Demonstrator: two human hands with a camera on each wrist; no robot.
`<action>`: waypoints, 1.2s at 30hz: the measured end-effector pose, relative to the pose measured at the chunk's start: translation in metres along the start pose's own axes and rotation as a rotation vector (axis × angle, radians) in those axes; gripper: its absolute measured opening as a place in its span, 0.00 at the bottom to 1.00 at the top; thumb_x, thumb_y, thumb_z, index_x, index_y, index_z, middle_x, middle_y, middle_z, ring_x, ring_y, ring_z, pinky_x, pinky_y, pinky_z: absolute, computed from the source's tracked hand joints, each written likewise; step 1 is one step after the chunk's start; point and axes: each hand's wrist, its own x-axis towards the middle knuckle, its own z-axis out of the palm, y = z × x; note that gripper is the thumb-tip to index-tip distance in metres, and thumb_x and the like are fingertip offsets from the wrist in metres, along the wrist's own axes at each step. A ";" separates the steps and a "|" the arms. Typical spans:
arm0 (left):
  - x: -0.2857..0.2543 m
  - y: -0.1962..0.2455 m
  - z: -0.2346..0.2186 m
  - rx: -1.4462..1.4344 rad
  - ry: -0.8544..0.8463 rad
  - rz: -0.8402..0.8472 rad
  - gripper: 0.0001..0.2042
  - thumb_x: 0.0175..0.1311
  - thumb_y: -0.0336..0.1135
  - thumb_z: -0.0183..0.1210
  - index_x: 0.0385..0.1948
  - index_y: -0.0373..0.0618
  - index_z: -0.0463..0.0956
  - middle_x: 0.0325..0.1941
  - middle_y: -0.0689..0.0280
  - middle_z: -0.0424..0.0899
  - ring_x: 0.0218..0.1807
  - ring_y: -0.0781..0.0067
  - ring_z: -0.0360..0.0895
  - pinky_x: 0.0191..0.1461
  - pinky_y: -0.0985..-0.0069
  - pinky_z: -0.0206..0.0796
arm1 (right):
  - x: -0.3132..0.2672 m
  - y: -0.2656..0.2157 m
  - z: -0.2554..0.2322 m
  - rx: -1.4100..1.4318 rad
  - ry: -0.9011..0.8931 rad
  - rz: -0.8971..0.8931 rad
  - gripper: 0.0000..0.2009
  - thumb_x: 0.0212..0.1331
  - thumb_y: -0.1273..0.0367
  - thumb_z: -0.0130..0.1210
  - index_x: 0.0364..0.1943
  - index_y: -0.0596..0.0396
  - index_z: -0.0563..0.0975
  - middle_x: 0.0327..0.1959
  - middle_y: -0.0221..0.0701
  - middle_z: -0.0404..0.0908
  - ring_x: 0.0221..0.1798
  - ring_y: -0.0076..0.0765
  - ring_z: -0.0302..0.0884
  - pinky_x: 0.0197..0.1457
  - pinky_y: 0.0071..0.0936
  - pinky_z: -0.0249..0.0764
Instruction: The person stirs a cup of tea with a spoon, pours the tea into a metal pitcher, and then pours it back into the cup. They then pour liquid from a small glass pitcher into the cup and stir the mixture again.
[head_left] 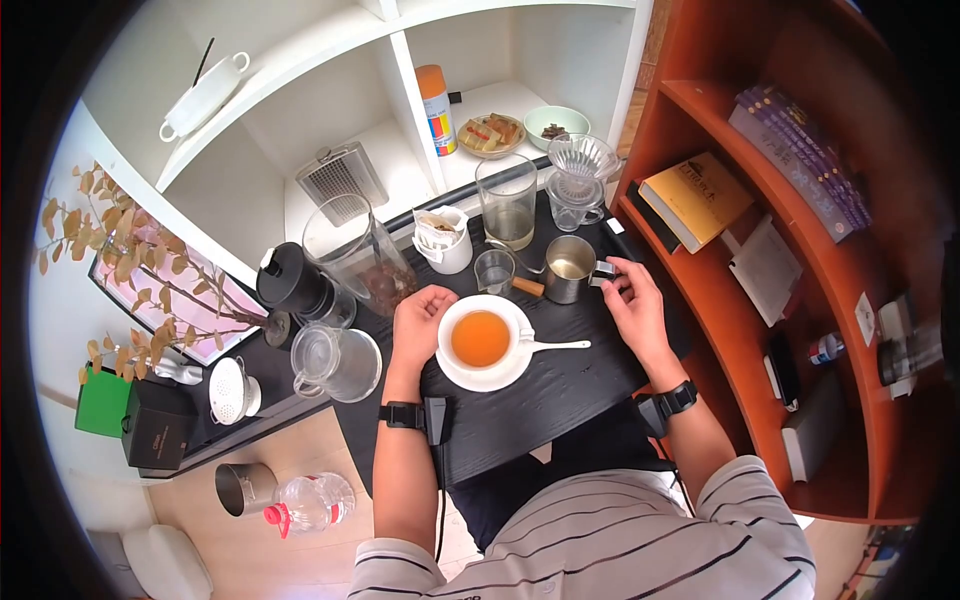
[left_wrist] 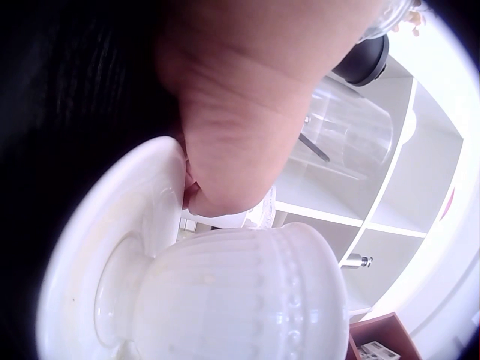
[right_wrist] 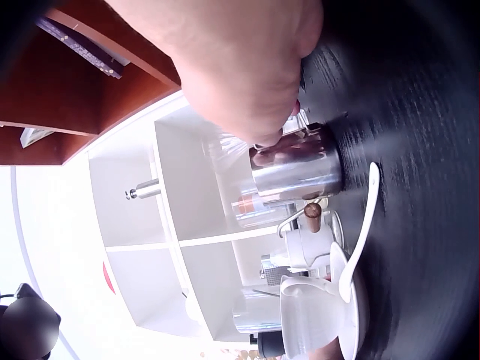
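**Tea cup between two hands on a black table**

Black wood-grain tabletop point(head_left: 560, 390) in a small corner, white cubby shelving point(head_left: 300, 130) behind and a red-brown bookcase point(head_left: 720, 120) to the right.

Nearest the body: a white ribbed ceramic cup of amber tea point(head_left: 481, 338) on a white round saucer point(head_left: 470, 378), with a white ceramic spoon point(head_left: 556, 346) lying across the saucer's right rim, handle pointing right. Left hand point(head_left: 418, 322) resting against the saucer's left edge, fingers loosely curled, a fingertip touching the rim in the left wrist view point(left_wrist: 196, 196) (no real clamp visible there, so read as touching, not gripping). Right hand point(head_left: 632, 300) just beyond and to the right of the cup, thumb and fingers pinched on the handle of a small stainless-steel pitcher point(head_left: 570, 268); the right wrist view point(right_wrist: 296, 161) confirms steel body under the fingers.

Judged as steadying the saucer while taking hold of the pitcher. Best done with the saucer held flat and still, the pitcher lifted upright and kept clear of the spoon.

Farther back: a small clear glass tumbler point(head_left: 494, 270), a white mug stuffed with paper packets point(head_left: 444, 240), a tall clear glass beaker point(head_left: 507, 198), a glass dripper on a server point(head_left: 580, 170).
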 end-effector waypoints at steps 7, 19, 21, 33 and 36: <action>0.000 -0.001 -0.001 0.026 0.002 0.011 0.07 0.73 0.32 0.67 0.36 0.38 0.87 0.25 0.75 0.84 0.28 0.88 0.76 0.34 0.81 0.70 | -0.010 0.003 -0.008 -0.035 0.003 -0.018 0.10 0.71 0.73 0.65 0.51 0.62 0.83 0.39 0.28 0.79 0.36 0.21 0.76 0.40 0.22 0.76; 0.001 0.000 0.000 0.004 -0.005 -0.031 0.06 0.72 0.30 0.66 0.36 0.37 0.87 0.25 0.74 0.84 0.28 0.89 0.76 0.34 0.82 0.69 | -0.038 -0.059 -0.004 0.091 -0.149 -0.098 0.15 0.66 0.77 0.68 0.56 0.58 0.82 0.43 0.30 0.81 0.36 0.20 0.78 0.37 0.21 0.74; 0.000 0.001 0.000 -0.004 0.004 -0.039 0.06 0.72 0.30 0.66 0.36 0.37 0.87 0.25 0.74 0.84 0.28 0.89 0.76 0.35 0.82 0.69 | -0.039 -0.077 0.006 0.130 -0.278 -0.062 0.17 0.66 0.75 0.68 0.58 0.58 0.81 0.42 0.31 0.80 0.35 0.25 0.79 0.39 0.25 0.76; 0.001 0.000 0.000 -0.036 -0.005 -0.013 0.06 0.73 0.29 0.66 0.36 0.37 0.87 0.26 0.75 0.83 0.29 0.89 0.75 0.35 0.83 0.69 | -0.030 -0.080 0.042 0.246 -0.502 0.073 0.09 0.74 0.68 0.62 0.46 0.60 0.79 0.35 0.35 0.86 0.33 0.33 0.83 0.41 0.33 0.78; 0.000 0.002 0.000 -0.035 -0.008 -0.052 0.06 0.73 0.29 0.66 0.36 0.37 0.87 0.26 0.75 0.83 0.28 0.90 0.75 0.34 0.84 0.68 | -0.027 -0.072 0.045 0.290 -0.559 0.113 0.08 0.76 0.67 0.61 0.44 0.59 0.79 0.34 0.33 0.85 0.33 0.30 0.82 0.39 0.30 0.77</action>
